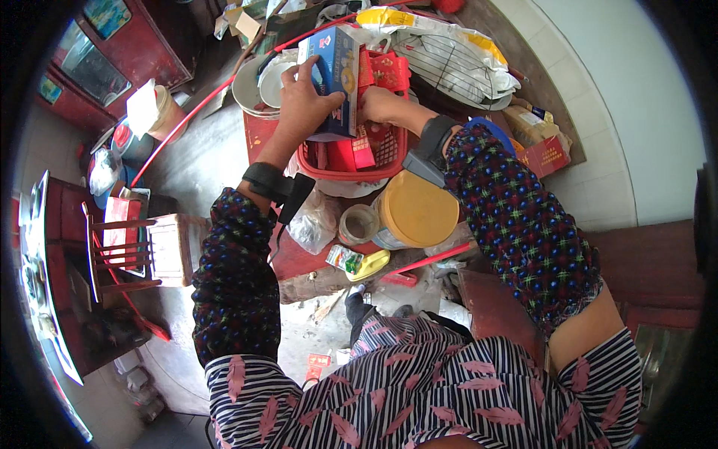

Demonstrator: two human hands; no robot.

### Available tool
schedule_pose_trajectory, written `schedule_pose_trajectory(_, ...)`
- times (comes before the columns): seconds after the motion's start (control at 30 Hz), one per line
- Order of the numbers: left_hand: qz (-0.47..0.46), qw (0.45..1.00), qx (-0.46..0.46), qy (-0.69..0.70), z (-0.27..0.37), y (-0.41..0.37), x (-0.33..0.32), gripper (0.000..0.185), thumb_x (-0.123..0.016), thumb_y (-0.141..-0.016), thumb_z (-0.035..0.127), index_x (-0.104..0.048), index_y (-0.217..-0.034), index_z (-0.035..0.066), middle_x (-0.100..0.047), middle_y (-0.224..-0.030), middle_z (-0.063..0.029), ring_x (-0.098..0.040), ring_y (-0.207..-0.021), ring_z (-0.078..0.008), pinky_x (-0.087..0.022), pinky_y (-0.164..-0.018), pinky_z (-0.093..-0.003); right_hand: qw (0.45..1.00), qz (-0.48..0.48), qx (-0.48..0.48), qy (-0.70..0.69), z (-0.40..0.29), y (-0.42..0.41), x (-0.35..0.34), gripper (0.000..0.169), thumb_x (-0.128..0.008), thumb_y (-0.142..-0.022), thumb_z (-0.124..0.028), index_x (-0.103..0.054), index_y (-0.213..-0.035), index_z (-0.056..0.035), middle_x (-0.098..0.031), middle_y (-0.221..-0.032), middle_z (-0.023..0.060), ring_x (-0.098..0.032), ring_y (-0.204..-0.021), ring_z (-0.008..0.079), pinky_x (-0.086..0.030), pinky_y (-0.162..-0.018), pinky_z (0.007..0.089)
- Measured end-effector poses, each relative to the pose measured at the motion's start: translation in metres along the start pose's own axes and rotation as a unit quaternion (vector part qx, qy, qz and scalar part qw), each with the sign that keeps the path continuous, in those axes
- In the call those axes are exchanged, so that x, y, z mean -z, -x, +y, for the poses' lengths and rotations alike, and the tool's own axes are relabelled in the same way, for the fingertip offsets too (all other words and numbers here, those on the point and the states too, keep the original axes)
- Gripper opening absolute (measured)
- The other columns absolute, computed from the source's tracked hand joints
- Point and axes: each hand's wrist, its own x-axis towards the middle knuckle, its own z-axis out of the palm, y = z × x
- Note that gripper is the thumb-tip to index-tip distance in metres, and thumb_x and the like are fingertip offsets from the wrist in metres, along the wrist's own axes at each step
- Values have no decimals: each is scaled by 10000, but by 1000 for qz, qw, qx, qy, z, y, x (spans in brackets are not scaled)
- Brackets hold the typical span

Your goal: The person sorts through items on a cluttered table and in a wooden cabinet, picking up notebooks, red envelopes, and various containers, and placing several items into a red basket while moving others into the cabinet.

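Observation:
A blue cardboard box (343, 73) stands tilted over the left part of a red plastic basket (359, 173). My left hand (305, 98) grips the box from its left side, fingers on the far part and thumb on the near face. Beside the box's right edge, my right hand (381, 106) reaches over the basket with its fingers curled; whether it holds the box or something else is hidden. Red packets (390, 70) and a red box (343, 154) lie in the basket. Left of my left hand are stacked white bowls (275, 84) in a larger pale basin (244, 87).
Nearer me on the red table (291, 261) stand a yellow-lidded tub (420, 210), a glass jar (359, 223) and a clear plastic bag (314, 224). A wire rack (449, 64) lies at the back right. A wooden chair (168, 250) stands on the left.

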Motion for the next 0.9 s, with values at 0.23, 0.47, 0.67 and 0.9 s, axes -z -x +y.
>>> schedule_pose_trajectory(0.23, -11, 999, -4, 42, 7, -7, 2, 803, -728, -593, 291, -400, -1303, 110, -376, -1212, -253, -481, -1060, -380, -429, -900, -403, 944, 89, -36, -315, 41, -43, -12, 232, -589, -745, -119, -612, -867, 78, -623, -878, 222, -625, -819, 277, -481, -634, 411)
schedule_pose_trajectory(0.47, -23, 1000, 3, -11, -1, -10, 6, 779, -713, -605, 298, -410, -1299, 116, -383, -1216, -252, -471, -1066, -403, -417, -911, -419, 927, 189, 150, 287, 28, 4, 16, 228, -604, -697, -105, -576, -870, 41, -601, -823, 246, -599, -755, 376, -485, -625, 441)
schedule_pose_trajectory(0.67, -43, 999, 3, -32, 4, -14, 0, 778, -697, -607, 313, -402, -1305, 137, -375, -1236, -255, -462, -1063, -430, -405, -917, -438, 929, 208, 38, 303, 13, 16, 8, 201, -616, -696, -115, -610, -853, 10, -622, -820, 215, -603, -788, 389, -486, -640, 448)
schedule_pose_trajectory(0.9, -45, 998, -5, -53, 4, -17, -1, 791, -711, -599, 308, -396, -1305, 138, -376, -1230, -257, -474, -1060, -421, -407, -919, -437, 991, 72, 30, 110, 19, -14, -9, 258, -663, -683, -129, -638, -893, 18, -640, -818, 203, -637, -782, 336, -495, -634, 431)
